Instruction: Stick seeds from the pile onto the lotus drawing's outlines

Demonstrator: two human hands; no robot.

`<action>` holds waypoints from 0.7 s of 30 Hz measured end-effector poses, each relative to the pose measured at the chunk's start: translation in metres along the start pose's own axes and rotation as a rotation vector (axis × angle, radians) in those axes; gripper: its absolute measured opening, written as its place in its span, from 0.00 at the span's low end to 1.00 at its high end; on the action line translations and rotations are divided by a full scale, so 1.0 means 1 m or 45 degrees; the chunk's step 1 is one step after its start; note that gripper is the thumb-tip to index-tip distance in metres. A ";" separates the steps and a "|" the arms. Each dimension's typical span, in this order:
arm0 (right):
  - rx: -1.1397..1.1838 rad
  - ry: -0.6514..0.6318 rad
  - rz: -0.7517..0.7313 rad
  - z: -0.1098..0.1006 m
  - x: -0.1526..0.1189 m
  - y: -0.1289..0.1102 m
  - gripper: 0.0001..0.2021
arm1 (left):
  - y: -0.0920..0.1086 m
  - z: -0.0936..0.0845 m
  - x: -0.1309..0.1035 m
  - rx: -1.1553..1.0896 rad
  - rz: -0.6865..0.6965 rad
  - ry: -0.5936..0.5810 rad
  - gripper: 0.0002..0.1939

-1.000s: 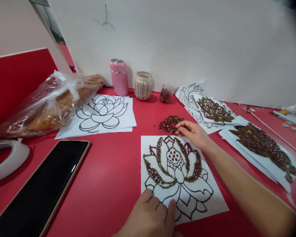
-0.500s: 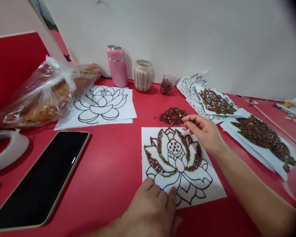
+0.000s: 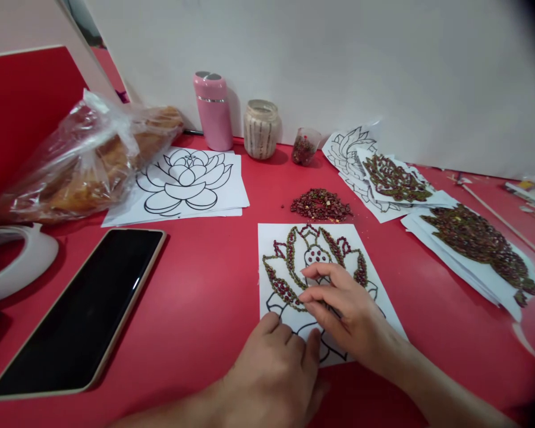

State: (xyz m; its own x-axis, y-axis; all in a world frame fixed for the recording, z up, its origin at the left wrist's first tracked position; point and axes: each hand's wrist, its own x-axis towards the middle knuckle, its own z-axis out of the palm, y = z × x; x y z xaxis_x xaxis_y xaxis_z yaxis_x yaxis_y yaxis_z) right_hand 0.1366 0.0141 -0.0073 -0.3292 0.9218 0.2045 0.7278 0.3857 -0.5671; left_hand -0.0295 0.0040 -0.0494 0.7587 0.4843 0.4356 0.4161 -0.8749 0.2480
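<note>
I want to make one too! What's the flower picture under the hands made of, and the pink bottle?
Flower picture: seemingly matte paper, flat, crisp-edged; its rounded red and green bits look like beans. Pink bottle: smooth, shiny, perhaps painted metal or plastic.

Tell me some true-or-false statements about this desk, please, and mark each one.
1. The right hand is over the drawing. True.
2. The phone shows a lit screen. False: its screen is dark.
3. The jar stands between the flask and the cup. True.
4. The bean pile lies on the phone. False: it lies on the table, just beyond the drawing.
5. The left hand touches the drawing. True.
6. Beans cover the whole drawing. False: its lower part shows bare outlines.
</note>
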 end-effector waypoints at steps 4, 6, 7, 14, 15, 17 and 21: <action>-0.018 0.010 -0.040 0.004 0.000 0.000 0.08 | 0.002 0.003 -0.001 0.036 -0.017 -0.010 0.19; -0.031 0.014 -0.050 0.005 0.000 0.000 0.08 | 0.002 0.004 0.000 0.048 -0.031 -0.006 0.19; -0.040 0.018 -0.053 0.006 0.000 0.000 0.08 | 0.003 0.004 0.000 0.055 -0.040 -0.008 0.18; -0.095 0.025 -0.085 0.007 -0.002 0.001 0.09 | 0.002 -0.008 0.006 0.046 -0.032 -0.135 0.16; -0.096 0.021 -0.090 0.007 -0.002 0.001 0.09 | 0.002 -0.009 0.007 0.043 -0.037 -0.133 0.16; -0.082 0.009 -0.091 0.006 -0.002 0.001 0.10 | 0.002 -0.010 0.008 0.045 -0.032 -0.110 0.16; -0.029 0.056 -0.052 0.003 -0.003 0.005 0.10 | 0.002 -0.010 0.006 0.059 -0.005 -0.119 0.19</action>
State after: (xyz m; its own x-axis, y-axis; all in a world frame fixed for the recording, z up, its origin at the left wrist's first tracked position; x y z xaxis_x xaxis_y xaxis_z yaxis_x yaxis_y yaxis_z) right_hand 0.1393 0.0136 -0.0133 -0.3327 0.9058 0.2624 0.7281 0.4236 -0.5390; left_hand -0.0290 0.0057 -0.0376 0.7995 0.4872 0.3515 0.4405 -0.8732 0.2085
